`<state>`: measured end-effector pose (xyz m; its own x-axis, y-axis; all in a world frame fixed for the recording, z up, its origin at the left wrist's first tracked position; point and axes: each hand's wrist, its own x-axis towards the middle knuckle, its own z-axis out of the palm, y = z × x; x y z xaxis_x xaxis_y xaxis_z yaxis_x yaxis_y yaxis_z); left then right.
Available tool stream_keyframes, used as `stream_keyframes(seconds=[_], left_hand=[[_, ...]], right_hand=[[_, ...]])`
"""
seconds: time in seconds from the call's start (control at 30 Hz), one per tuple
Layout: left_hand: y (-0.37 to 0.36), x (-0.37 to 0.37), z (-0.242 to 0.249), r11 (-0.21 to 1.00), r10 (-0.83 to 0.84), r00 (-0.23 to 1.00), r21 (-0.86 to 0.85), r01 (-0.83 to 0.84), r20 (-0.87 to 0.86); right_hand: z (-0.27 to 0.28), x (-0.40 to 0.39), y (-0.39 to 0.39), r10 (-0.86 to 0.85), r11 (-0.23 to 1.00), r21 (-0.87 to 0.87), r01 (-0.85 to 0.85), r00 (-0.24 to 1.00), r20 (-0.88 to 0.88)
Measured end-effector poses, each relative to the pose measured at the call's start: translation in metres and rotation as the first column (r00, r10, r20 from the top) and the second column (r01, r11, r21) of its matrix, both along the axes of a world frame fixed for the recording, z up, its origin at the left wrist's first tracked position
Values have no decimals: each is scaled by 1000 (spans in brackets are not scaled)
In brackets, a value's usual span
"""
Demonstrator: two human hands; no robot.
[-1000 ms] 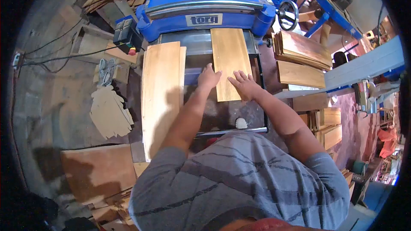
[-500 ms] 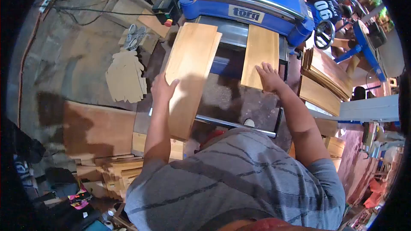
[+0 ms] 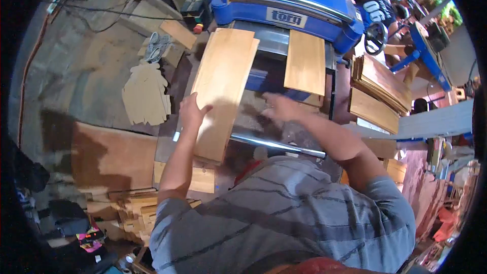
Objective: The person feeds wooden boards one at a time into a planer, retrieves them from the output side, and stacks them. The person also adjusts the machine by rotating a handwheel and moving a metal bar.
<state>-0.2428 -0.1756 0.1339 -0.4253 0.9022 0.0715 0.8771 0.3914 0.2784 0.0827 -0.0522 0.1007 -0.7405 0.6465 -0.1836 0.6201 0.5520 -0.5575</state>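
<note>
A stack of long pale wooden boards (image 3: 223,81) lies lengthwise in front of the blue planer machine (image 3: 289,7), its far end on the metal bed. My left hand (image 3: 193,112) rests at the stack's left edge, thumb apart over the top board, not wrapped round it. To the right, a single wooden board (image 3: 306,63) sticks out toward me from under the machine. My right hand (image 3: 281,107) hovers between that board and the stack, fingers stretched and blurred, holding nothing.
A shiny roller bar (image 3: 276,144) crosses close to my body. More stacked boards (image 3: 380,89) stand at right, by a black handwheel (image 3: 375,39). Cut wood pieces (image 3: 134,213) are piled lower left. Another person (image 3: 378,7) bends over at the far right.
My right hand has come off the single board and moved left toward the stack. That board sits slightly farther into the machine. My left hand stays by the stack's edge.
</note>
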Motion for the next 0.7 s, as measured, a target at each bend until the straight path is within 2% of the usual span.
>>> stream_keyframes(seconds=[0.03, 0.07, 0.13, 0.17, 0.2, 0.23, 0.27, 0.3, 0.33, 0.37, 0.4, 0.43, 0.47, 0.5, 0.53, 0.6, 0.63, 0.67, 0.7], left_hand=[[0, 0, 3, 1000, -6, 1000, -9, 7, 13], [-1, -3, 3, 1000, -24, 1000, -6, 24, 16], [0, -7, 2, 1000, -6, 993, 31, 3, 117], [1, -8, 1, 999, -18, 993, 35, 14, 116], [1, -8, -3, 998, -18, 988, 66, 8, 155], [1, -9, -7, 995, -17, 981, 96, -2, 193], [1, -9, -12, 992, -15, 973, 125, -14, 232], [3, -10, -16, 992, -20, 973, 123, -9, 231], [5, -10, -22, 987, 42, 938, 132, -93, 345], [8, -12, -26, 975, 100, 885, 131, -177, 455], [11, -13, -29, 975, 99, 886, 133, -176, 453], [13, -12, -32, 966, 86, 799, 147, -214, 595], [15, -9, -35, 955, 67, 689, 153, -254, 722], [17, -5, -39, 935, -33, 684, 263, -236, 729], [20, -4, -45, 934, -30, 683, 263, -240, 730], [25, 2, -54, 967, 65, 420, 46, -249, 905], [25, 19, -39, 953, 88, 301, 7, -302, 950], [30, 27, -33, 952, 85, 299, 11, -304, 950], [35, 31, -29, 974, 60, 456, 47, -220, 888]], right_hand=[[17, -24, -11, 171, 948, -293, -123, 975, 145], [21, -31, -41, 69, 918, -375, -128, 983, -168], [8, -59, -62, 87, 872, -461, -162, 980, -180], [-17, -73, -73, 11, 903, -424, -71, 990, -142], [-15, -83, -77, 1, 904, -424, -62, 990, -144], [-14, -91, -80, -111, 730, -681, -58, 973, -202], [-12, -94, -81, -232, 486, -870, -86, 947, -224], [11, -94, -81, -248, 430, -903, -14, 960, -133], [7, -93, -78, -252, 428, -904, -15, 958, -135], [1, -91, -74, -291, 349, -937, 4, 951, -105], [-2, -89, -72, -323, 269, -963, 20, 944, -71], [11, -85, -72, -323, 271, -962, 18, 944, -73], [24, -78, -72, -415, 313, -948, 53, 906, -87], [33, -73, -73, -500, 351, -932, 91, 859, -104], [22, -69, -73, -497, 351, -932, 91, 861, -104], [-4, -61, -72, -663, 355, -931, -79, 682, -310], [1, -56, -72, -683, 364, -923, -122, 640, -354], [6, -50, -72, -680, 367, -922, -122, 641, -356], [11, -45, -74, -674, 413, -905, -103, 634, -380]])
